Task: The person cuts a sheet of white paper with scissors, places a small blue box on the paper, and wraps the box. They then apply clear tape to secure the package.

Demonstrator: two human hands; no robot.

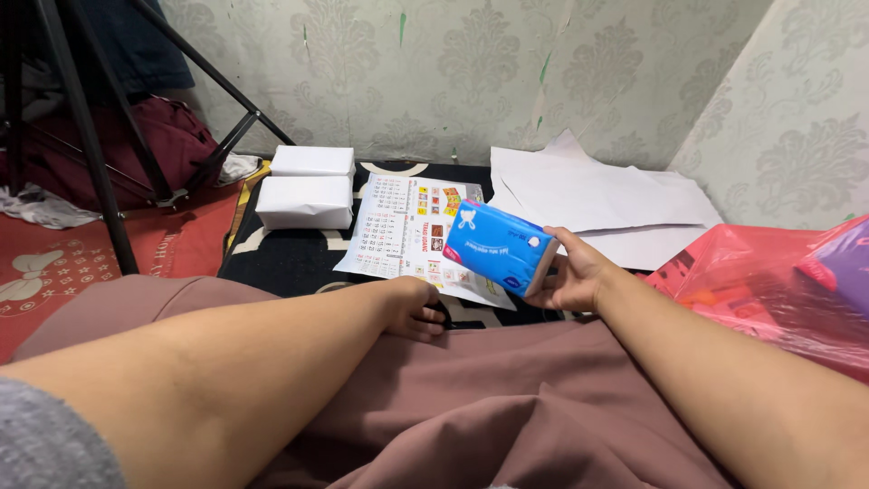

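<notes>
Nearest the camera, a mauve cloth [507, 407] covers the person's lap, with both bare forearms stretched over it. The left hand [415, 308] rests curled, knuckles down, at the cloth's far edge; whether it holds anything cannot be told. Just beyond, the right hand [570, 276] pinches one end of a soft blue plastic tissue pack [498, 246], thumb on top and fingers beneath, so the pack hangs tilted in the air above a printed paper sheet [398, 231]. A one-ended grip lets such a soft pack sag; it would be steadier if the left hand supported the free end. Farther back, two white wrapped blocks [306, 188] lie on the dark patterned mat [281, 254], loose white paper sheets [588, 195] reach its far right corner, and a red plastic bag [769, 281] lies at the right.
</notes>
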